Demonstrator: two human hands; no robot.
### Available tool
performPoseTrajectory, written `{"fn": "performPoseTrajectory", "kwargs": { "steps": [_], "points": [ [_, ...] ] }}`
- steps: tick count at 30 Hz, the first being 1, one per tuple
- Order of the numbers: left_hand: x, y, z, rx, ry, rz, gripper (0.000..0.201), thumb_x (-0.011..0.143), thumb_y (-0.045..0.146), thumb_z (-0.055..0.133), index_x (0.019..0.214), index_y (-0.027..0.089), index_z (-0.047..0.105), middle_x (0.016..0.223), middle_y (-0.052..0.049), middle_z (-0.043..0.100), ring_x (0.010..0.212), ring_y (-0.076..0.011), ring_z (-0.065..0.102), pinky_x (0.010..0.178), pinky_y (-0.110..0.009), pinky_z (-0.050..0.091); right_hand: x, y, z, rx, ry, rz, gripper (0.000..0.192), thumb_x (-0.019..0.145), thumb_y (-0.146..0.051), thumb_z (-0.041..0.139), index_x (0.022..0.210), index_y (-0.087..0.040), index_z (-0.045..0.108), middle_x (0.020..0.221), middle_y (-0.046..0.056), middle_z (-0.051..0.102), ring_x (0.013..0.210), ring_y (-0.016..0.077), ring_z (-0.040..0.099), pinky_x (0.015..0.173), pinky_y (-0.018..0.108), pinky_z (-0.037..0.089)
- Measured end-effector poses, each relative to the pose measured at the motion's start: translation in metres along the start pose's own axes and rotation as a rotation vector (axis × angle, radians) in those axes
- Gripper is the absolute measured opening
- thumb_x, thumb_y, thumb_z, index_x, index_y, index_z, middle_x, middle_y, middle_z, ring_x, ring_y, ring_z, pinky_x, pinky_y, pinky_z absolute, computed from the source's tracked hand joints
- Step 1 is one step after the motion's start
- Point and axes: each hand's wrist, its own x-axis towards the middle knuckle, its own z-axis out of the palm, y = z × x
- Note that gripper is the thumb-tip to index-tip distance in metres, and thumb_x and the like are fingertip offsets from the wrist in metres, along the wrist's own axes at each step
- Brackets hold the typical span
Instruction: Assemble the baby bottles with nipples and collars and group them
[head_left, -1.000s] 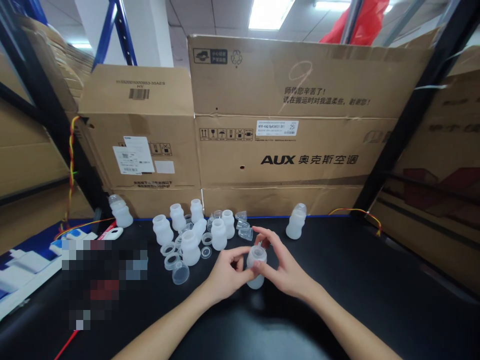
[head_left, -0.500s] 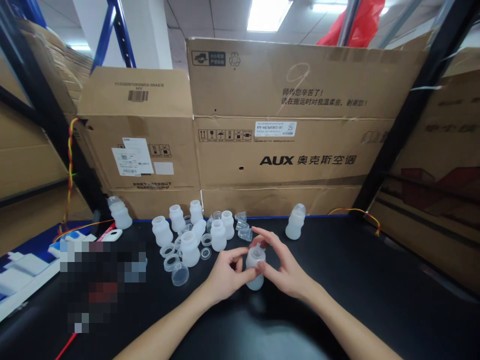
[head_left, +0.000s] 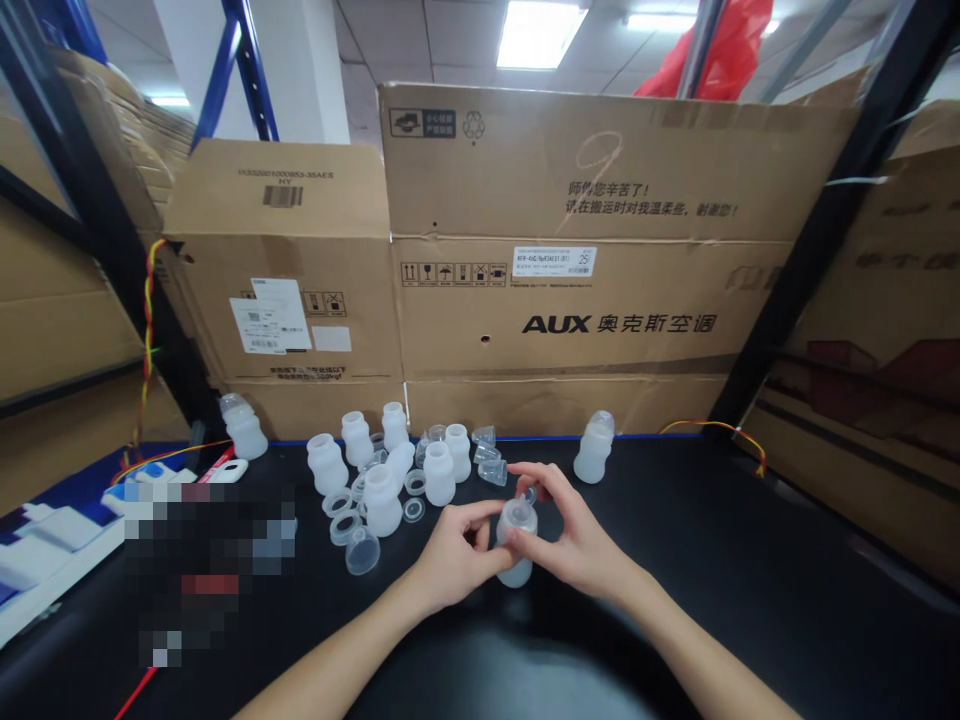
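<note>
Both of my hands hold one small translucent bottle (head_left: 516,570) upright above the black table (head_left: 750,580). My left hand (head_left: 454,555) grips the bottle's body from the left. My right hand (head_left: 574,540) has its fingers on the cap (head_left: 519,516) at the bottle's top. Behind my hands lies a cluster of open bottles (head_left: 382,498), loose rings (head_left: 338,501) and clear caps (head_left: 361,550). A capped bottle (head_left: 593,447) stands alone to the right of that cluster.
Large cardboard boxes (head_left: 570,270) wall off the table's back edge. Another capped bottle (head_left: 241,425) stands at the far left by red and yellow wires (head_left: 146,340). White boxes (head_left: 45,545) lie at the left edge. A black shelf post (head_left: 817,230) slants on the right.
My right hand's fingers have closed lower onto the bottle's cap. The bottle and both hands stay in nearly the same place.
</note>
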Motion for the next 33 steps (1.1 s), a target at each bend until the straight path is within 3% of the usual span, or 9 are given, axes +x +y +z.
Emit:
{"fn": "performPoseTrajectory", "kwargs": {
  "steps": [7,12,17,23,29,33],
  "points": [
    [0.000,0.002,0.000,0.018,0.011,-0.008,0.051,0.080,0.049,0.077,0.117,0.016,0.074,0.053,0.010,0.034,0.053,-0.0061,0.026,0.055,-0.023,0.022,0.002,-0.002,-0.008,0.079,-0.104,-0.069,0.058,0.094,-0.034,0.062,0.149,-0.028,0.044,0.124,0.007,0.059,0.112,0.0215,0.054,0.106,0.041,0.042],
    [0.000,0.002,0.001,0.014,0.005,-0.004,0.054,0.078,0.042,0.079,0.126,0.016,0.070,0.053,0.011,0.035,0.054,-0.0062,0.027,0.056,-0.022,0.024,0.002,0.000,-0.009,-0.003,-0.021,-0.030,0.054,0.088,-0.037,0.074,0.137,-0.027,0.053,0.113,0.006,0.060,0.105,0.0210,0.055,0.098,0.037,0.046],
    [0.000,0.003,0.000,0.030,0.018,-0.010,0.055,0.080,0.047,0.077,0.127,0.018,0.070,0.054,0.011,0.033,0.054,-0.0061,0.025,0.055,-0.023,0.021,0.002,-0.003,-0.013,0.068,-0.133,-0.041,0.054,0.095,-0.035,0.067,0.145,-0.031,0.047,0.124,0.005,0.059,0.113,0.0201,0.055,0.106,0.039,0.042],
    [0.001,0.002,0.000,0.012,0.032,-0.013,0.052,0.076,0.034,0.079,0.125,0.016,0.071,0.054,0.011,0.035,0.055,-0.0061,0.027,0.056,-0.022,0.024,0.002,0.001,-0.003,-0.032,0.013,0.016,0.049,0.086,-0.040,0.077,0.128,-0.024,0.058,0.110,0.007,0.061,0.102,0.0215,0.054,0.093,0.037,0.047],
    [-0.001,0.004,0.001,0.030,0.030,-0.026,0.051,0.078,0.047,0.079,0.119,0.017,0.073,0.053,0.011,0.034,0.053,-0.0058,0.026,0.056,-0.023,0.022,0.002,-0.003,-0.012,0.080,-0.112,-0.044,0.058,0.093,-0.031,0.066,0.147,-0.030,0.045,0.125,0.005,0.059,0.119,0.0211,0.052,0.111,0.041,0.040],
    [0.000,0.005,0.000,0.005,0.013,-0.010,0.048,0.082,0.038,0.074,0.124,0.015,0.070,0.054,0.011,0.034,0.054,-0.0062,0.026,0.057,-0.022,0.024,0.003,-0.002,-0.008,0.010,-0.005,0.002,0.052,0.089,-0.032,0.072,0.136,-0.028,0.051,0.116,0.004,0.061,0.112,0.0203,0.055,0.104,0.038,0.044]
  ]
}}
